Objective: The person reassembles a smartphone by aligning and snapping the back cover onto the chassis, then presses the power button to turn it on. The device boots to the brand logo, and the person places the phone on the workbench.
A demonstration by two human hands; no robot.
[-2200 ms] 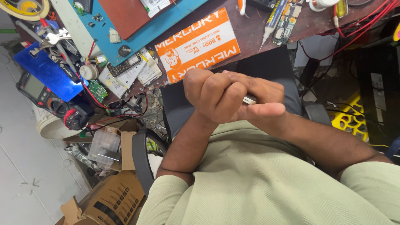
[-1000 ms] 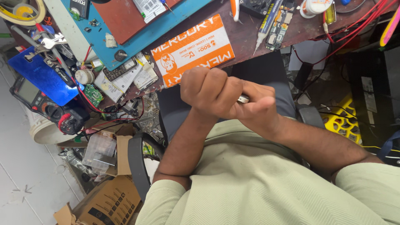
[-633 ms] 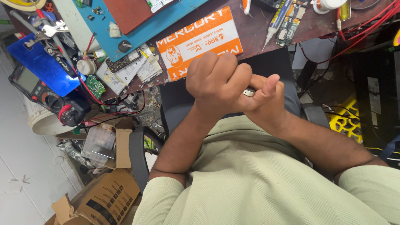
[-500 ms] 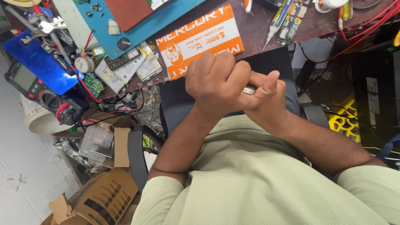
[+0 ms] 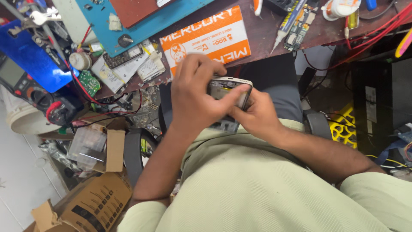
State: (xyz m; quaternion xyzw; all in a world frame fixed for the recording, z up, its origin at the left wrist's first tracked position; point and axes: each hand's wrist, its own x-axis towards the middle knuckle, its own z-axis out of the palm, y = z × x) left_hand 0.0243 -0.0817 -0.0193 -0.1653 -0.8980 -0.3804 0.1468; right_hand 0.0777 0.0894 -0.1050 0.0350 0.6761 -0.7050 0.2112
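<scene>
An opened phone (image 5: 229,88) was held between both hands, in front of the chest and just below the edge of the brown workbench (image 5: 274,32). The left hand (image 5: 193,103) was curled around its near side, fingers on top. The right hand (image 5: 253,116) was closed on it too — its thumb was pressed along the front edge. An orange box (image 5: 206,38) was lying on the bench just behind the phone.
</scene>
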